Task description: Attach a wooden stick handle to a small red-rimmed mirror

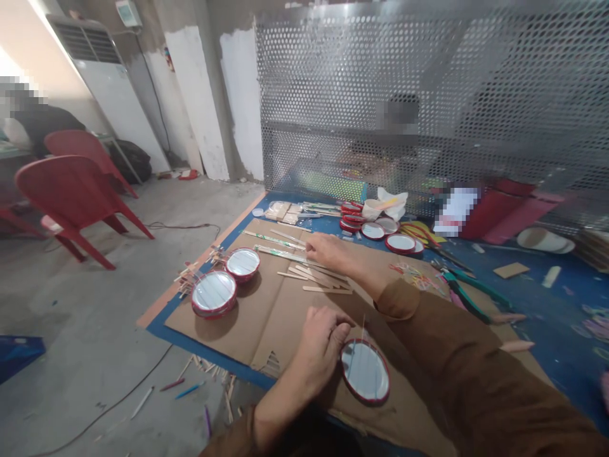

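My right hand reaches over the cardboard with its fingertips pinched at the end of a thin, pale stick. Below the fingers lie a green-marked wrapped strip and several flat wooden sticks. My left hand is closer to me, its fingers curled and closed; what they hold, if anything, is hidden. Beside it is a round, red-rimmed mirror-like disc, with a thin upright sliver at its far edge. Two stacks of similar discs, a nearer one and a farther one, stand at the left.
A cardboard sheet covers part of the blue table. Pliers with green handles, coloured bands and more red-rimmed discs lie to the right. A perforated metal screen stands behind. Red chairs are at the left.
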Demonstrator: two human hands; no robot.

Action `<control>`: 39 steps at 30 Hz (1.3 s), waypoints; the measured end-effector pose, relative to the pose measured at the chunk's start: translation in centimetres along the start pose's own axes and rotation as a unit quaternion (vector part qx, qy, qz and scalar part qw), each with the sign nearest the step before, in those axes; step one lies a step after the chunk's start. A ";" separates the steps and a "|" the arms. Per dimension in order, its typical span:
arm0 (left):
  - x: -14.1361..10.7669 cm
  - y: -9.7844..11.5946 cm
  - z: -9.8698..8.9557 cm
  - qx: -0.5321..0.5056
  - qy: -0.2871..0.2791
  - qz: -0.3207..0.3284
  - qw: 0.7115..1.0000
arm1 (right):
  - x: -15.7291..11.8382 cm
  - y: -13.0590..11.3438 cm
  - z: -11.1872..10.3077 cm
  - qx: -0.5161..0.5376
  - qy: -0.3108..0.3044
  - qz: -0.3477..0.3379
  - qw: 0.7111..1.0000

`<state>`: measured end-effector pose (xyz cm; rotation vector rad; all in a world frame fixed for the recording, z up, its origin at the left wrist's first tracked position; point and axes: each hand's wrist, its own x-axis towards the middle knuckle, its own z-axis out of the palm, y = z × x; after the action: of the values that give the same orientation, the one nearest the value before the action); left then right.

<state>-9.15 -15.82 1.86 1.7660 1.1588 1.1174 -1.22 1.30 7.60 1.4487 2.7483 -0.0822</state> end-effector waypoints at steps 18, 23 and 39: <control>0.2 -1.5 0.3 -0.152 0.117 -0.092 0.977 | -8.5 -0.5 -4.4 -0.014 -0.027 -0.047 0.998; 0.4 -1.3 -0.1 -0.155 0.123 -0.084 0.977 | -15.3 0.0 -6.2 0.010 -0.018 -0.025 0.999; 0.6 0.4 -0.8 0.113 -0.044 -0.038 0.992 | -24.0 9.8 -2.9 -0.015 0.024 0.383 0.923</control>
<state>-9.60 -15.27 2.65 1.9039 1.3291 0.8828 20.36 -12.74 11.54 2.3997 1.9908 0.0206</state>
